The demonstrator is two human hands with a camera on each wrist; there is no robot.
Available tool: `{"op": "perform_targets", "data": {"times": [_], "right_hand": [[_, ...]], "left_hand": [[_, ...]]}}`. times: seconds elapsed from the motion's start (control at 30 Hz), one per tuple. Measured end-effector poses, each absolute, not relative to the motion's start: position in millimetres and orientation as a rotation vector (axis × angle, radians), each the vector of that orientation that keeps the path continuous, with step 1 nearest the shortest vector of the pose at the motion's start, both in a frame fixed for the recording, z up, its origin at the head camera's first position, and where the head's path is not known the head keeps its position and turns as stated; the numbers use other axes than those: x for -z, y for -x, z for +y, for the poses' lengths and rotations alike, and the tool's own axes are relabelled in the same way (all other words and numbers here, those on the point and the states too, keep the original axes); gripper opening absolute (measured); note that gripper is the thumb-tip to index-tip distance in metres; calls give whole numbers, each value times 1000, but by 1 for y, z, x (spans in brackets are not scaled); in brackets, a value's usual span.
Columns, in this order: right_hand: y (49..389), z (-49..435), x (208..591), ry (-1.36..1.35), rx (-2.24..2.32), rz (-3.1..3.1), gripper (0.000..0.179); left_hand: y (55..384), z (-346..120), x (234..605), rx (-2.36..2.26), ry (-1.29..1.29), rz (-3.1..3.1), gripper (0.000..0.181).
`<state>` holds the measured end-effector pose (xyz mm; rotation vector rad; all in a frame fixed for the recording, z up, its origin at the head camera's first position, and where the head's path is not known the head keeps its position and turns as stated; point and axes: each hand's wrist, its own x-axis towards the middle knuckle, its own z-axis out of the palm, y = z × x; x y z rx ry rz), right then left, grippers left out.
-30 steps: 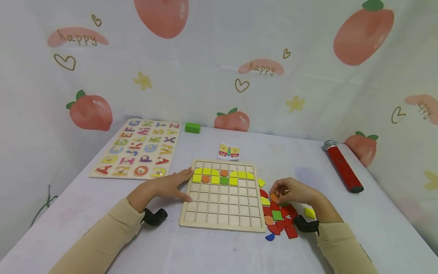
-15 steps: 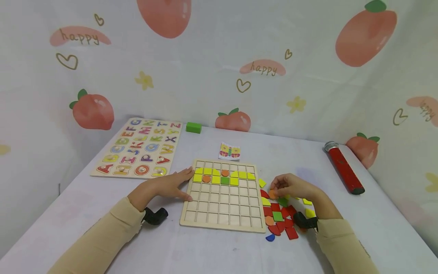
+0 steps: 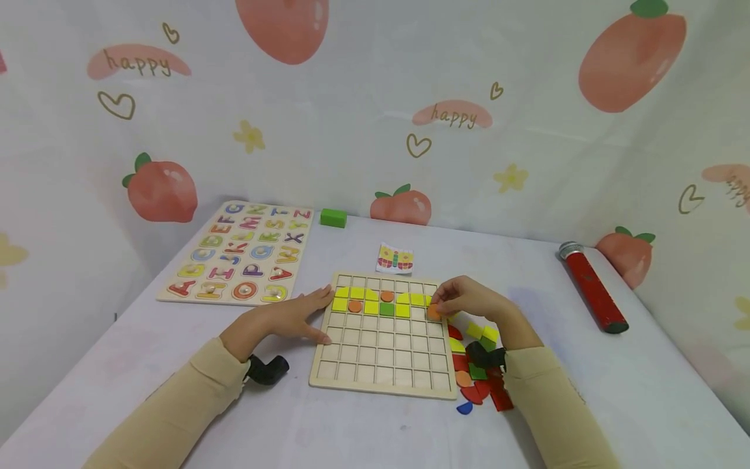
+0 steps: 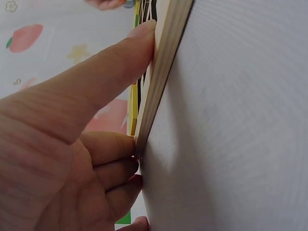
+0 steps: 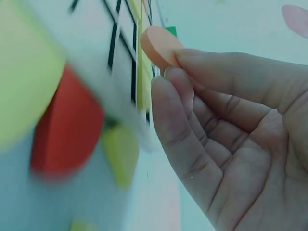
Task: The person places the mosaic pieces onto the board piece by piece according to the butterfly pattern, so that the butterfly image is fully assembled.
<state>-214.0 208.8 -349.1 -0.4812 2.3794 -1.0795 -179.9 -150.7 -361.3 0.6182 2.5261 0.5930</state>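
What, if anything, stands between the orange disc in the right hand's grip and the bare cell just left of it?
Nothing visible. The grip pinches the disc over the right side of the board, and the cell shows bare wood. Yellow pieces border it on the left and behind, not between.

4 orange discs (image 3: 433,312), 2 boards (image 3: 367,357), 1 microphone (image 3: 593,288).

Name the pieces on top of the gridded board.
Yellow pieces, two orange discs and one green square lie on the board. What the right grip, pinching another disc, covers there can't be seen.
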Motion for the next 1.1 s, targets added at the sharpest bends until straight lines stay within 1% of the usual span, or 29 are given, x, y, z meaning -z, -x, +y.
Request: {"op": "perform_targets", "data": {"times": [0.3,0.53,1.1], "right_hand": [[221,184,354,435,1127,2364,17],[222,183,361,413,1101,2395,16],[221,179,362,487,1013,2502,12]], "left_hand": [[180,-150,364,-592,-647,2519,98],[179,-150,361,-591,-629,2516,98],[177,-151,357,-590,-607,2517,99]]}}
